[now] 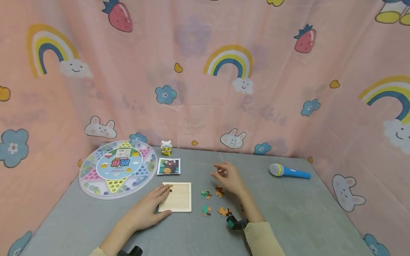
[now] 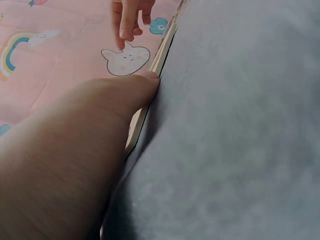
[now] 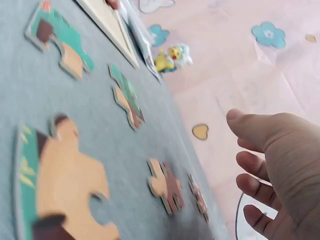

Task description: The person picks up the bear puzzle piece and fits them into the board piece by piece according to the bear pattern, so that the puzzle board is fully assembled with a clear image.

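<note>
My left hand (image 1: 148, 208) rests at the left side of a square wooden puzzle tray (image 1: 189, 197), fingers laid over its upper left corner. In the left wrist view the thumb (image 2: 142, 90) lies against the tray's edge. Under the fingertips a small puzzle piece (image 1: 171, 190) shows partly inside the tray. My right hand (image 1: 232, 179) hovers with loosely bent fingers over a brown puzzle piece (image 1: 221, 172). In the right wrist view that piece (image 3: 198, 197) lies on the table, apart from the fingers. Nearer me lie several other pieces, among them a brown-and-orange one (image 1: 219, 191) and a green one (image 1: 206, 194).
Behind the tray lies a picture card (image 1: 169, 166) with a bear on it, and a small figurine (image 1: 166, 147) stands beyond. A round Chinese checkers board (image 1: 118, 169) is at the left. On the right lies a blue toy microphone (image 1: 289, 171). A pink curtain (image 1: 198, 117) hangs behind the table.
</note>
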A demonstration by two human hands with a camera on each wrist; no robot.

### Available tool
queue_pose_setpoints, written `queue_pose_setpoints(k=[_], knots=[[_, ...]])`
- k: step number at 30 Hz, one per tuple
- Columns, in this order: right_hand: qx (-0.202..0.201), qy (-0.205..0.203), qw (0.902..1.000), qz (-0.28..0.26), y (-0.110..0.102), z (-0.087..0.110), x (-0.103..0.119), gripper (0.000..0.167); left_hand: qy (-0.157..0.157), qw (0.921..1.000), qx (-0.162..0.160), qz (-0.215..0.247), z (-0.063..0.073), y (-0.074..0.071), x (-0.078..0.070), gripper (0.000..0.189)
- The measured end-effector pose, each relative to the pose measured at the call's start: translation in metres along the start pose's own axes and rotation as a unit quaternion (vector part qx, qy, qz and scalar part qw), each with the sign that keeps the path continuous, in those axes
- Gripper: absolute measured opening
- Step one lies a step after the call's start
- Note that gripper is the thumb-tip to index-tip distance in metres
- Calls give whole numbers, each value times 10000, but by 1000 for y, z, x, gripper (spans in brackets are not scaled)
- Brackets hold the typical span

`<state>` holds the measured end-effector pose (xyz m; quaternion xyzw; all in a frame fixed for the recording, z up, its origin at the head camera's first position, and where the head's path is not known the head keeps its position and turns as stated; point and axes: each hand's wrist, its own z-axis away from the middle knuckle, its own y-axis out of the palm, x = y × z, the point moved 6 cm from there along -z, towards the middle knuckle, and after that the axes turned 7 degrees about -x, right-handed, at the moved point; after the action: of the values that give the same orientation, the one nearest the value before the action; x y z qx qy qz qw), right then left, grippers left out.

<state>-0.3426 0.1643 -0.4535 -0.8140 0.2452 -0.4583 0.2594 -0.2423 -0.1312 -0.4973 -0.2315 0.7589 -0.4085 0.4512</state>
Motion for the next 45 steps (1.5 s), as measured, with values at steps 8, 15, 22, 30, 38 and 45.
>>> queue_pose_setpoints(k=[8,15,22,30,38,45], knots=[[-322,-18,9995,-22,-15,5,-27,40,-70,10000,49,-37,0,2,2,81],[-247,340,9991,-17,-18,11,-50,41,-18,10000,37,-42,0,2,1,81],[33,594,9957,704,-7,15,-59,46,-41,10000,12,-32,0,0,-2,80],[7,713,9930,938,-1,17,-56,35,-70,10000,8,-11,1,0,-2,80],[-115,665,9926,1007,-1,19,-52,29,-45,10000,-30,-14,1,2,0,80],[-190,614,9925,1036,-2,18,-53,26,-29,10000,-23,-17,2,0,-2,80]])
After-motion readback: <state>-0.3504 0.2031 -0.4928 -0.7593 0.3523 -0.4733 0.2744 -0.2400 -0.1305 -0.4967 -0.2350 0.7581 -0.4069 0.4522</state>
